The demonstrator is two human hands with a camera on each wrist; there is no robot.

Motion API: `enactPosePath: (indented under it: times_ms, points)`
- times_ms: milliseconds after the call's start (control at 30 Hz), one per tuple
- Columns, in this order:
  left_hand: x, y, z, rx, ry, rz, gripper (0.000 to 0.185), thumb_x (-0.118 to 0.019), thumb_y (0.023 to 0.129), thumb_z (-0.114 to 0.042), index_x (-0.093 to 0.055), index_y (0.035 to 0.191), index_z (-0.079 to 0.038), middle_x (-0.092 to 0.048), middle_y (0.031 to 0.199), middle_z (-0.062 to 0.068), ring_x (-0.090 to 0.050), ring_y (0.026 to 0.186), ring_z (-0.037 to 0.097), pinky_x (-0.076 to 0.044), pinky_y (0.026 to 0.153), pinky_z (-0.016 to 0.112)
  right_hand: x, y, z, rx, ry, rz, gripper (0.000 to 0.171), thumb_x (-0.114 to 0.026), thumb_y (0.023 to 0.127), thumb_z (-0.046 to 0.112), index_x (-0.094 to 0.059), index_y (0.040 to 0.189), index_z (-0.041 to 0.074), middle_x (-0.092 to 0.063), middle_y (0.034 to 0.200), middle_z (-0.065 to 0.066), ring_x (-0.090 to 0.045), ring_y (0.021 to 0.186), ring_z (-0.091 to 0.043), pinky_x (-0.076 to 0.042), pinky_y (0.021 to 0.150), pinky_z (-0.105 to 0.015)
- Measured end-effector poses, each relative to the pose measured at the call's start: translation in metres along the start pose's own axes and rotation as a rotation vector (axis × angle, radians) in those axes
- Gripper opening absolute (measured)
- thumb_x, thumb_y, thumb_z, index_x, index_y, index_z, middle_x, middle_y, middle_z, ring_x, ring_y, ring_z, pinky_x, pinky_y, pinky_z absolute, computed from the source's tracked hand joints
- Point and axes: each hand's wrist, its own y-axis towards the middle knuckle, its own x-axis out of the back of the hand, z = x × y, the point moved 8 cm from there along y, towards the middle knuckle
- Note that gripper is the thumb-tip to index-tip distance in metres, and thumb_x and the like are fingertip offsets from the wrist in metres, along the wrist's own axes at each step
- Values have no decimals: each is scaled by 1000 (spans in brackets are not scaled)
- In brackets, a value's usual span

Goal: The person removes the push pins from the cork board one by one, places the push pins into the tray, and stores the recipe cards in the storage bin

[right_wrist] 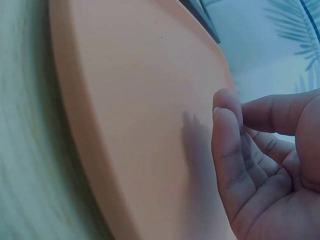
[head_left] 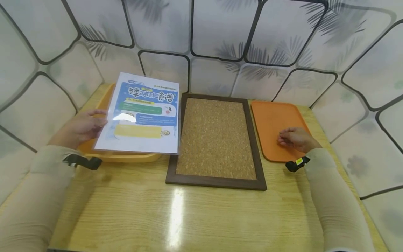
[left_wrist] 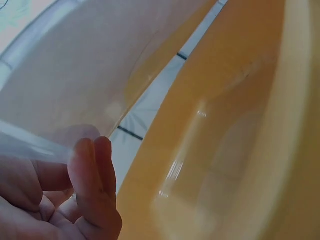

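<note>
My left hand (head_left: 92, 123) holds a laminated blue and white printed sheet (head_left: 141, 115) by its left edge, thumb on top, fingers (left_wrist: 92, 175) underneath. The sheet (left_wrist: 75, 75) is lifted and tilted over a yellow tray (head_left: 126, 157) at the table's left. A cork board (head_left: 217, 136) in a dark brown frame lies flat in the middle. My right hand (head_left: 284, 138) sits over the near part of a flat orange tray (head_left: 270, 115), fingers (right_wrist: 227, 150) loosely curled with the thumb near them. Nothing shows between them.
The wooden table (head_left: 189, 217) is walled by patterned panels (head_left: 220, 35) at the back and both sides. The yellow tray (left_wrist: 240, 125) has a raised rim; its inside is hidden under the sheet. The orange tray (right_wrist: 135, 115) shows a bare surface.
</note>
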Motion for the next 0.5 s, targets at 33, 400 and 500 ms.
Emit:
enactPosePath:
  times_ms: [33,400,500]
  points:
    - [2,0,0,6,14,-3,24,-55,89,-4,-46,105,-21,-60,77,-2,-57,67,12,-45,56,24,0,0,0,1,3,0,20,-46,95,6,-43,110,-6,-63,82,-5,-63,74,-13,-52,70,-27]
    - [19,4,0,45,35,-3,26,-57,89,-6,-46,105,-24,-60,79,-5,-58,74,10,-46,64,24,4,1,-7,-19,-54,-6,21,-44,95,8,-42,112,-6,-62,82,-3,-62,74,-12,-52,71,-26]
    - [22,4,0,52,-50,14,26,-58,87,-2,-51,99,-23,-60,79,-1,-59,73,13,-47,63,25,4,2,-9,-21,-38,2,18,-44,95,7,-44,109,-5,-62,81,-3,-62,73,-11,-52,70,-26]
